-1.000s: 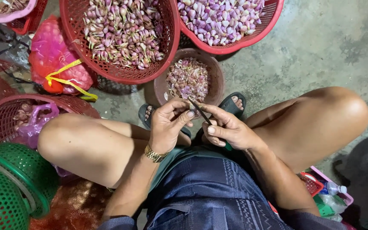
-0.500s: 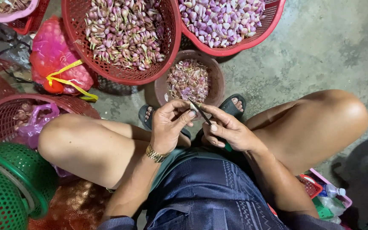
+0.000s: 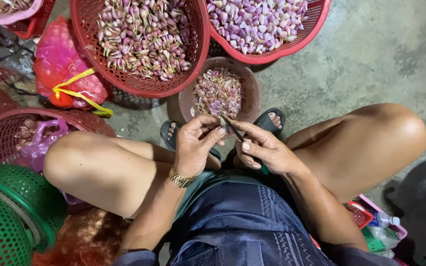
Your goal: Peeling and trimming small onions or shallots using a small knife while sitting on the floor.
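Note:
I sit low with knees apart, both hands together in front of me. My left hand, with a gold watch on the wrist, pinches a small shallot between thumb and fingers. My right hand grips a small knife whose blade points up-left against the shallot. Just beyond my hands stands a brown bowl of purple peelings. A red basket of unpeeled shallots with roots is behind it. Another red basket at the top right holds peeled shallots.
A pink net bag tied with yellow string lies at the left. A red basket with a purple bag sits by my left knee, green baskets below it. Small pink and red trays lie by my right thigh. The floor is concrete.
Hands stay in the same place; fingers and blade shift only slightly on the shallot.

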